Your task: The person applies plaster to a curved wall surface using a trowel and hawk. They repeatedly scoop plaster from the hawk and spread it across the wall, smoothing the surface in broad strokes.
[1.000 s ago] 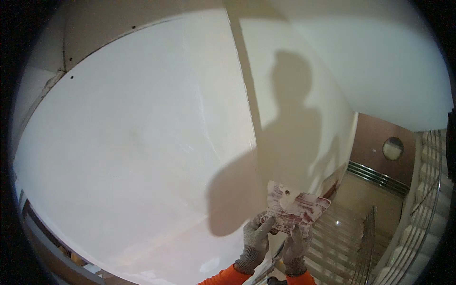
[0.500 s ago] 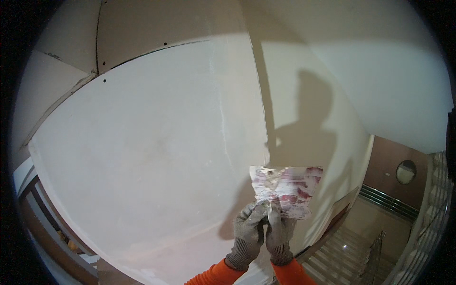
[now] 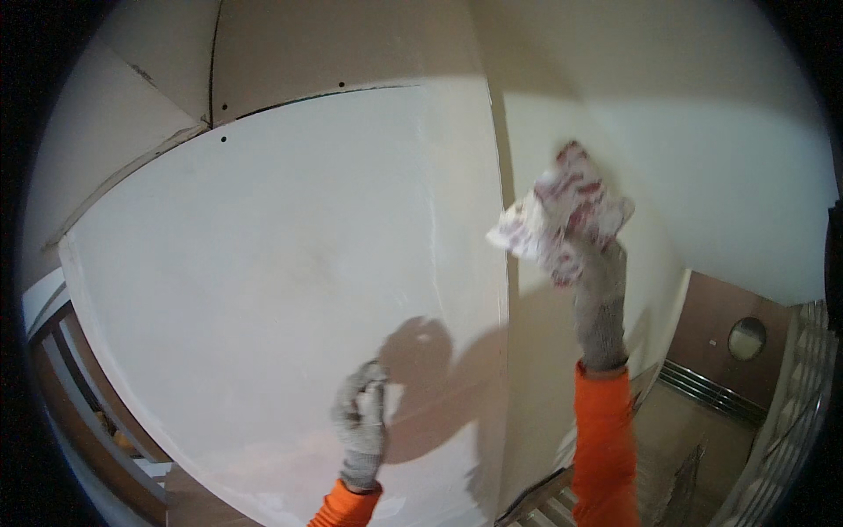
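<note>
My right hand, in a grey knit glove with an orange sleeve, is raised high at the right, closed on a flat, ragged-edged piece smeared white and dark red, beside the vertical seam between the white panel and the cream wall. Whether the piece touches the wall I cannot tell. My left hand, also gloved, is lower, in front of the white panel, its fingers curled around something too small and blurred to make out.
A staircase with metal railings drops away at lower right, past a brown wall with an oval mirror. A brown railing runs at the lower left. Bare boards with dark screw holes are above the white panel.
My hands have parted: the right has risen up and rightward with the smeared piece, while the left has let go of it and moved down and left.
</note>
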Available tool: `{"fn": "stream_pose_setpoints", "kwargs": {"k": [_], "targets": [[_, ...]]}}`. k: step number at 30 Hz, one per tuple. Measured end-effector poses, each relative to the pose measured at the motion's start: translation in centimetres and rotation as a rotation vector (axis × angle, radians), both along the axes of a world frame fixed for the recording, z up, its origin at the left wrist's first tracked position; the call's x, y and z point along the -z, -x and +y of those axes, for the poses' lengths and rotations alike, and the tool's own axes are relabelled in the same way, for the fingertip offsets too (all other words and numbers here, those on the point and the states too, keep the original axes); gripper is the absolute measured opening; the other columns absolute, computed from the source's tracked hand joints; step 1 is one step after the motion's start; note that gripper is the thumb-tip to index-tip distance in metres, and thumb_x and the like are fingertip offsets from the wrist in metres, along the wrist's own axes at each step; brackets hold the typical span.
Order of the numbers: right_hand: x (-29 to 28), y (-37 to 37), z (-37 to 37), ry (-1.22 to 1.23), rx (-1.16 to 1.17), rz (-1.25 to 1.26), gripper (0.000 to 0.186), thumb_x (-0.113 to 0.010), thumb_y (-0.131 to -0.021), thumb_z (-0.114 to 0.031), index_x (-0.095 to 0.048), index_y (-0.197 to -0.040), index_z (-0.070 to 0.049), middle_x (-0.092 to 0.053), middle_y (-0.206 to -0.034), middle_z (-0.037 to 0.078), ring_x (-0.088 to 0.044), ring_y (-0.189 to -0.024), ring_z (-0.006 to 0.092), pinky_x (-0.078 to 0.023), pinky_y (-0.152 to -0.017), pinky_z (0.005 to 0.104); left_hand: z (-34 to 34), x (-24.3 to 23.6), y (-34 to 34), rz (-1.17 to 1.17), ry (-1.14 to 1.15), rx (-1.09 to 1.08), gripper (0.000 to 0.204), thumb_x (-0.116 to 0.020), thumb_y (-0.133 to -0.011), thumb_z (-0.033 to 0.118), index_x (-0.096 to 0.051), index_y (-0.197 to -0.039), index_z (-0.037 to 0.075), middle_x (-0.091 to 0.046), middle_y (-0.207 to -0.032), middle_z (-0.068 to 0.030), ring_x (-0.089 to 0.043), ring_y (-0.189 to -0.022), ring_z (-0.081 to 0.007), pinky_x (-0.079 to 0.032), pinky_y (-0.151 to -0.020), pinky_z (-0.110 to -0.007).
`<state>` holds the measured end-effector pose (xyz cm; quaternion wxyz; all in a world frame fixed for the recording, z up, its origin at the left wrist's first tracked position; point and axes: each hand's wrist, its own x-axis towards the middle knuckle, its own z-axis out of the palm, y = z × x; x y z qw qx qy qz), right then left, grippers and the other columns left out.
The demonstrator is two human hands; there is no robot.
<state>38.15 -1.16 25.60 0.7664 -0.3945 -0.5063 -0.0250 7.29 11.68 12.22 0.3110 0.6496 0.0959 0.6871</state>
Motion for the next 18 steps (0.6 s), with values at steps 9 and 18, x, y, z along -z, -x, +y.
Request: {"fn": "stream_pose_setpoints", "kwargs": {"k": [9, 18], "targets": [[-18.7, -6.1, 0.9, -0.151, 1.269, -1.059, 0.037, -0.048, -0.105, -0.030, -0.065, -0.126, -0.006, -0.070, -0.104, 0.015, -0.068, -0.086, 0.0234, -0.058, -0.078, 0.0376, 5.2, -3.8, 11.9, 0.176, -0.315, -0.914, 0.037, -0.063, -0.097, 0.012, -0.062, -0.132, 0.002, -0.065, -0.131, -0.0169, -0.059, -0.122, -0.0344, -0.045, -0.105, -0.044], [-30.7, -1.8, 3.2, 0.463, 1.136, -0.614, 0.030, -0.052, -0.101, -0.020, -0.066, -0.124, -0.007, -0.068, -0.113, 0.023, -0.067, -0.107, 0.0373, -0.055, -0.094, 0.0467, 8.0, -3.3, 14.2, 0.408, -0.533, -1.229, 0.049, -0.059, -0.098, 0.023, -0.053, -0.143, 0.006, -0.052, -0.148, -0.0186, -0.045, -0.139, -0.0411, -0.035, -0.115, -0.054]]}}
